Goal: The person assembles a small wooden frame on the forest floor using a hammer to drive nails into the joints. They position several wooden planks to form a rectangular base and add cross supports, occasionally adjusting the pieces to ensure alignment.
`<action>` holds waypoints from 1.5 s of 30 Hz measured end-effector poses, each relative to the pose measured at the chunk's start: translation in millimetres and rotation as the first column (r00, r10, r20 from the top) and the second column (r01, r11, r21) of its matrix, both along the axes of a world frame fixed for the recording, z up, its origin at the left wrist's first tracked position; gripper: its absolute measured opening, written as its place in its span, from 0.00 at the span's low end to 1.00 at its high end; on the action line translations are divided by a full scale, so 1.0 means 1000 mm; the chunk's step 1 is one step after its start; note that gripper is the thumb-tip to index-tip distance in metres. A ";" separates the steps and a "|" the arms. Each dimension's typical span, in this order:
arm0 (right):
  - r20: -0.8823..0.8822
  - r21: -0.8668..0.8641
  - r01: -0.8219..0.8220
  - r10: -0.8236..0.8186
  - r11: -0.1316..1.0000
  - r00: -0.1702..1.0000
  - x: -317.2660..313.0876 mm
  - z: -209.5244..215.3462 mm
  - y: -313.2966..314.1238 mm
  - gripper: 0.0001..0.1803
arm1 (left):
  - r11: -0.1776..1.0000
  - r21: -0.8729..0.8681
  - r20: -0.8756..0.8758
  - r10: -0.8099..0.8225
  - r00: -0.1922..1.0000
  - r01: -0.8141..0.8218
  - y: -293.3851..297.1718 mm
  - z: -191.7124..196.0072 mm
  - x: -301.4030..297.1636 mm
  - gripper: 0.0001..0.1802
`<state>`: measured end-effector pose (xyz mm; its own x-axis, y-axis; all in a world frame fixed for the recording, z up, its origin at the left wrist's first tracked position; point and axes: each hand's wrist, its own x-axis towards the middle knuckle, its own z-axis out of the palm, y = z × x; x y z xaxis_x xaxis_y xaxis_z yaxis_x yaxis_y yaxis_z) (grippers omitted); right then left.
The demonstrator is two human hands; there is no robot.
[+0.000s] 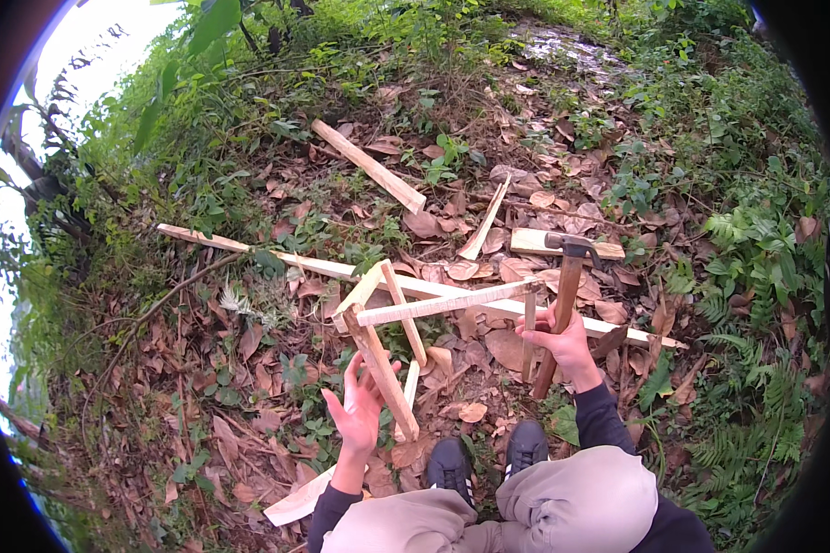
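Note:
A small frame of pale wooden strips [443,302] stands on the leaf litter in front of me, its legs joined by a top rail. My left hand [360,405] is beside its near left leg [383,373], thumb and fingers apart, some fingertips hidden behind that wood. My right hand [564,343] is closed round the wooden handle of a claw hammer [568,290], held upright with its dark metal head at the top. Fingers of this hand reach the frame's thin right leg [528,332]; whether they grip it too I cannot tell.
Behind the frame lies a long wooden strip [314,264]. Farther off are a thick stick [369,166], a pointed splinter [485,221] and a short block [530,241]. Another wood piece [300,498] lies near my left forearm. Ferns [738,433] and bushes border the ground.

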<state>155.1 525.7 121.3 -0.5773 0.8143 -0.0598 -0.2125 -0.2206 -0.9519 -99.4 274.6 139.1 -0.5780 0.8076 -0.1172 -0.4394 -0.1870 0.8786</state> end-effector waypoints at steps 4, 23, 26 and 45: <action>0.000 -0.071 0.001 -0.001 0.997 1.000 0.002 -0.018 -0.018 0.22 | 0.986 -0.167 -0.022 -0.025 0.999 0.021 0.009 0.000 0.002 0.57; 0.091 -0.042 0.037 -0.033 0.998 0.995 0.030 0.004 -0.040 0.18 | 0.942 -0.177 0.037 0.294 0.955 -0.283 0.039 0.004 0.015 0.41; 0.135 -0.026 0.051 -0.047 0.998 0.990 0.032 0.003 -0.041 0.18 | 0.947 -0.144 0.091 0.303 0.949 -0.289 0.043 0.005 0.014 0.39; 0.157 -0.084 0.002 0.011 0.996 0.987 0.037 0.010 -0.045 0.20 | 0.955 -0.137 0.023 0.267 0.963 -0.262 0.033 0.009 0.017 0.41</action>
<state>192.3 480.6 131.5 -0.5589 0.8000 -0.2180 -0.0602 -0.3014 -0.9516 -82.4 308.0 148.1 -0.7613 0.6023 -0.2402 -0.4261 -0.1855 0.8855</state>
